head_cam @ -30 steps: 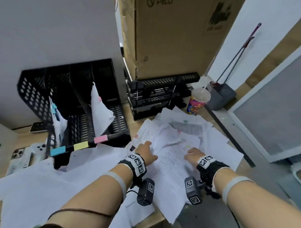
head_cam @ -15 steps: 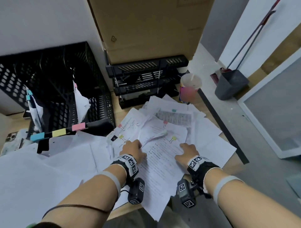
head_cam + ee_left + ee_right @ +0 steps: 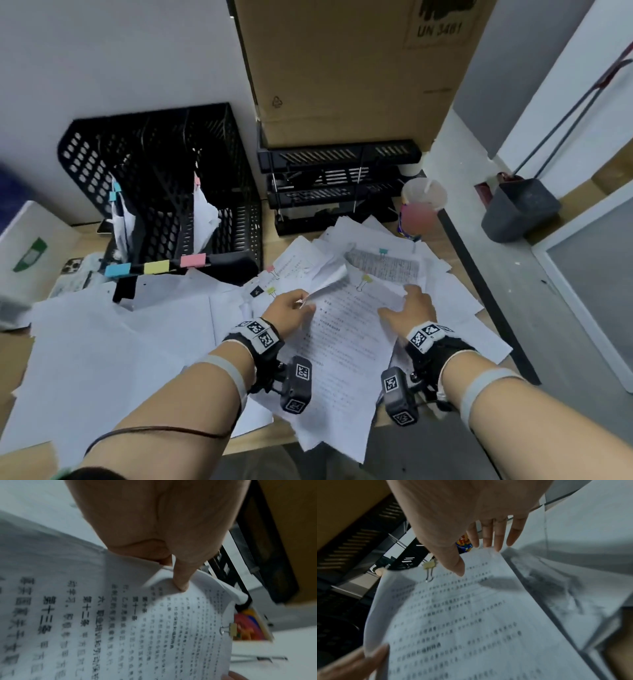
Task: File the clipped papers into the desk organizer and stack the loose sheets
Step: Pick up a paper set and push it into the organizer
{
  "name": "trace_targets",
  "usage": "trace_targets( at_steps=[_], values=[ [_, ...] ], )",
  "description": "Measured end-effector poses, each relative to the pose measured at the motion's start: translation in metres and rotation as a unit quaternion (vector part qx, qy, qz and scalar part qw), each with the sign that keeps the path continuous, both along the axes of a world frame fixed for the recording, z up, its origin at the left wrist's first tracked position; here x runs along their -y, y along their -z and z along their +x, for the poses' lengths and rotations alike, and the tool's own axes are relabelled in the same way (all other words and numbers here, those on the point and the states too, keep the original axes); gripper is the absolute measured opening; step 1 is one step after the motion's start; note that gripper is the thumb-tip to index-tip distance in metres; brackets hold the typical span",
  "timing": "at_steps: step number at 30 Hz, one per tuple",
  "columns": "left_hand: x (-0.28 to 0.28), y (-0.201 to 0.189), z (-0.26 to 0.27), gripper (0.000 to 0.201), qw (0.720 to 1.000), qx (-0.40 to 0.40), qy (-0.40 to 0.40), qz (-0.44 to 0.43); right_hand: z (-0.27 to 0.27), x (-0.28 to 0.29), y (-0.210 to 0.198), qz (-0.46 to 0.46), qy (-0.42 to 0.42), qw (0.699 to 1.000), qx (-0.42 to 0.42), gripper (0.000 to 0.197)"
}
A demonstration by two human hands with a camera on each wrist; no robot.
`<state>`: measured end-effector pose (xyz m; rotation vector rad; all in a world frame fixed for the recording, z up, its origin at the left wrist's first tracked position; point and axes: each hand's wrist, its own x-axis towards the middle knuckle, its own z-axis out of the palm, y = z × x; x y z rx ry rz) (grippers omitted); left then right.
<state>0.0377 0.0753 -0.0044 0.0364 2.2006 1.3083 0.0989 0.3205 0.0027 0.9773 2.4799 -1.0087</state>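
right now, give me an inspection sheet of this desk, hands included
surface: wooden desk, mostly buried under paper
job's things: clipped papers with a yellow clip on top of the pile; black mesh organizer already holds two clipped bundles; loose sheets spread at left
clutter: pink cup, phone, black stacked trays
hands: left hand pinches the papers' curled left edge; right hand rests spread on their right side
cables: thin dark cord over the left forearm
surroundings: cardboard box, white wall, dustpan on the floor
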Motion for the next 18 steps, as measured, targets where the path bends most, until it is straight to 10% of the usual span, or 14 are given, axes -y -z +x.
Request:
trace_targets(
  at_steps=[4,7,18],
  values=[
    [0.054,0.003,-0.002,0.037,0.986,0.104,-0.114,0.057,-0.028,0.025,-0.019,-0.132,0.008,0.990,-0.050,0.087],
    [0.082,-0.019,0.009,0.018,0.968,0.113,-0.207,0.080,-0.043,0.057,-0.035,-0.167,-0.109,0.979,-0.028,0.011],
    [0.179,-0.054,0.035,0.021,0.937,-0.043,-0.345,-0.025,-0.070,0.170,-0.050,-0.115,-0.274,0.954,-0.042,0.017]
  ],
)
